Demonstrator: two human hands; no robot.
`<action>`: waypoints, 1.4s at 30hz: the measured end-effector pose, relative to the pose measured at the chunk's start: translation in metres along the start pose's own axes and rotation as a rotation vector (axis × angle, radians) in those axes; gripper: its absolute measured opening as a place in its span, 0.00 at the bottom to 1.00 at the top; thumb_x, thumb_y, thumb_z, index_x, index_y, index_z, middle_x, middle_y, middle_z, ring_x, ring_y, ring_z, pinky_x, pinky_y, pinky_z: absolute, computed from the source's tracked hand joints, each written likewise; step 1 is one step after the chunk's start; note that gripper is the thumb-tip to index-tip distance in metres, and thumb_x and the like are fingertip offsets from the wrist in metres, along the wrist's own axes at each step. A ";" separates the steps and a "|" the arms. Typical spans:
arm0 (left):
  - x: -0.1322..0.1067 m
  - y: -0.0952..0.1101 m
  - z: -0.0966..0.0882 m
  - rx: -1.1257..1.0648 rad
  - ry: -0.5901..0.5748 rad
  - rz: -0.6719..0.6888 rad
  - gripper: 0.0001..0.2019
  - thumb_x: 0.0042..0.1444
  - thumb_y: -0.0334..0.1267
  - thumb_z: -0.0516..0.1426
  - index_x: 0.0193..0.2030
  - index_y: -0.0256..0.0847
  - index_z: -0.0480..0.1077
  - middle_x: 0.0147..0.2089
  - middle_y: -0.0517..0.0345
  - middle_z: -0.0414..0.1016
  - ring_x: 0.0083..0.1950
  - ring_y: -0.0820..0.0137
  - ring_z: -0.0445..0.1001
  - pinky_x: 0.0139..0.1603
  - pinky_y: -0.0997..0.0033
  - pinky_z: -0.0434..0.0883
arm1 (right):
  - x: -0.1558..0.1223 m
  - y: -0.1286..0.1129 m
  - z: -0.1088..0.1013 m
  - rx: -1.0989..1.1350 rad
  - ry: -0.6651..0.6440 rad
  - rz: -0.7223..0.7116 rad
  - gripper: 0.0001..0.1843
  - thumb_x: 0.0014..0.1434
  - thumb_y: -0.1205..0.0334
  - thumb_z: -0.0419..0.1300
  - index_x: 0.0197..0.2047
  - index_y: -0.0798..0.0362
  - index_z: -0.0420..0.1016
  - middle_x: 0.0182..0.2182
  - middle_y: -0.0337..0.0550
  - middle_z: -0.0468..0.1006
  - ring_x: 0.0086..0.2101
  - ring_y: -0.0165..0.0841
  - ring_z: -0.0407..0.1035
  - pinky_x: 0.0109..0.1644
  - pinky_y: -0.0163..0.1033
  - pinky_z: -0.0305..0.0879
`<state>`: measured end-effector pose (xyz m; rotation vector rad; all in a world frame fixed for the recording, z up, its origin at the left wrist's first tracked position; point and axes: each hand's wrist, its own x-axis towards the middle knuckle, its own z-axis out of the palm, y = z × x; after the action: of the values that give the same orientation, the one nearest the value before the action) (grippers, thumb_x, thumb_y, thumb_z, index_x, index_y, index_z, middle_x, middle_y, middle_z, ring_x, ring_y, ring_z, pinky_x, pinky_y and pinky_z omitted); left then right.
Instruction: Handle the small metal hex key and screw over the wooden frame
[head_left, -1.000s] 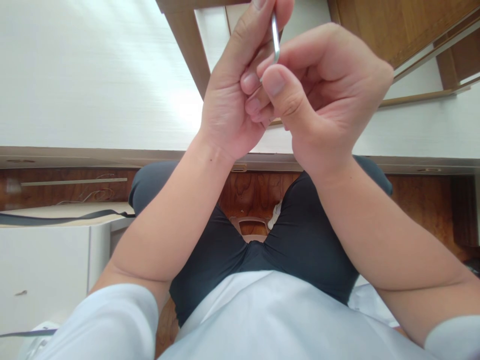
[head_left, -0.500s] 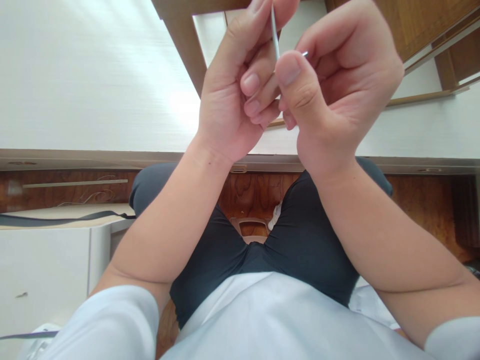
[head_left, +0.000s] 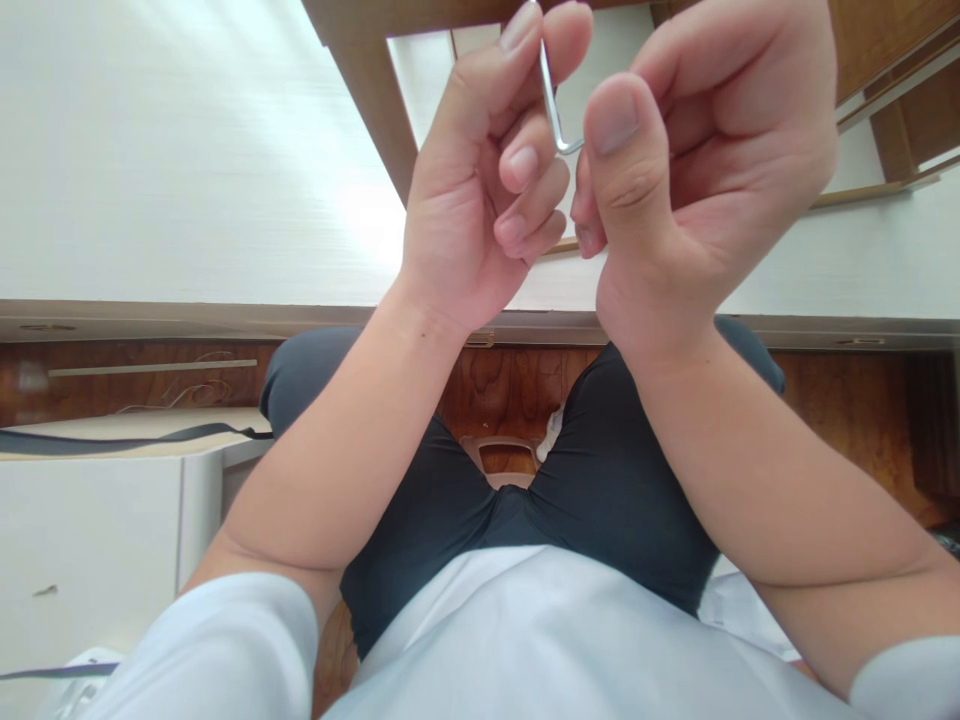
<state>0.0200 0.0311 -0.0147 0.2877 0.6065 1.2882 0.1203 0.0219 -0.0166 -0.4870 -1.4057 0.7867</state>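
A small silver L-shaped hex key (head_left: 553,105) is held up close in front of me, between both hands. My left hand (head_left: 480,190) pinches its long arm between thumb and forefinger near the top edge of the view. My right hand (head_left: 690,170) grips the short bent end, which is partly hidden behind the thumb. The hands almost touch. Behind them lies a white panel (head_left: 187,150) with brown wooden frame pieces (head_left: 375,90) on it.
The white panel's wooden edge (head_left: 150,315) runs across the view above my knees. A white box (head_left: 90,520) with a dark strap (head_left: 112,437) stands at the left on the wooden floor (head_left: 510,375). More wooden parts (head_left: 885,60) lie at the upper right.
Both hands have risen slightly. The right hand has turned and moved right, exposing the hex key's bend, and the left fingers have loosened around the long arm.
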 end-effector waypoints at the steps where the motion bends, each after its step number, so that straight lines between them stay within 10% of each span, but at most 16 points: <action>1: 0.000 0.000 -0.001 -0.008 -0.081 0.032 0.19 0.68 0.45 0.54 0.26 0.41 0.70 0.17 0.67 0.52 0.15 0.85 0.47 0.17 0.78 0.44 | 0.000 0.000 0.000 0.007 -0.009 -0.005 0.13 0.64 0.79 0.58 0.33 0.53 0.70 0.25 0.16 0.75 0.26 0.08 0.73 0.32 0.14 0.64; 3: 0.001 0.000 -0.003 -0.021 -0.213 0.090 0.19 0.70 0.42 0.51 0.27 0.40 0.70 0.17 0.66 0.53 0.15 0.84 0.48 0.17 0.77 0.44 | 0.001 0.001 0.001 0.022 -0.015 -0.003 0.12 0.64 0.80 0.57 0.34 0.53 0.69 0.25 0.16 0.75 0.26 0.08 0.72 0.31 0.14 0.62; 9: 0.001 0.002 -0.006 -0.019 0.064 0.042 0.12 0.64 0.50 0.60 0.42 0.46 0.78 0.17 0.65 0.60 0.15 0.83 0.58 0.17 0.81 0.49 | 0.001 0.001 0.001 0.009 -0.006 0.000 0.12 0.64 0.80 0.57 0.34 0.53 0.67 0.25 0.15 0.74 0.24 0.09 0.73 0.30 0.15 0.63; 20: -0.005 0.004 -0.001 -0.035 0.006 0.051 0.14 0.68 0.49 0.56 0.45 0.42 0.76 0.17 0.67 0.56 0.15 0.85 0.56 0.17 0.83 0.49 | 0.004 -0.001 0.001 -0.063 -0.024 0.031 0.11 0.66 0.76 0.55 0.34 0.53 0.64 0.25 0.17 0.71 0.23 0.08 0.71 0.30 0.12 0.60; 27: -0.005 0.001 -0.004 0.021 0.135 0.052 0.16 0.64 0.55 0.58 0.45 0.47 0.77 0.17 0.67 0.56 0.16 0.84 0.59 0.17 0.84 0.50 | -0.001 0.006 0.001 -0.067 -0.052 0.026 0.17 0.71 0.56 0.56 0.31 0.53 0.70 0.22 0.21 0.71 0.24 0.10 0.71 0.30 0.17 0.65; 34: -0.003 0.001 -0.004 0.030 -0.065 0.168 0.11 0.70 0.43 0.53 0.42 0.46 0.75 0.21 0.67 0.60 0.16 0.88 0.57 0.18 0.86 0.50 | -0.001 0.007 0.005 -0.101 -0.071 0.043 0.27 0.70 0.39 0.52 0.30 0.52 0.70 0.22 0.28 0.72 0.24 0.17 0.71 0.29 0.27 0.67; 42: -0.005 -0.002 0.003 0.076 -0.081 0.201 0.14 0.70 0.43 0.53 0.33 0.41 0.70 0.19 0.66 0.54 0.15 0.87 0.55 0.17 0.84 0.50 | -0.003 0.005 0.004 -0.111 -0.048 0.072 0.15 0.69 0.62 0.59 0.29 0.52 0.69 0.21 0.27 0.71 0.26 0.18 0.72 0.34 0.25 0.73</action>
<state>0.0225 0.0268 -0.0117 0.4710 0.5684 1.4402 0.1153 0.0222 -0.0219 -0.6111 -1.4890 0.7856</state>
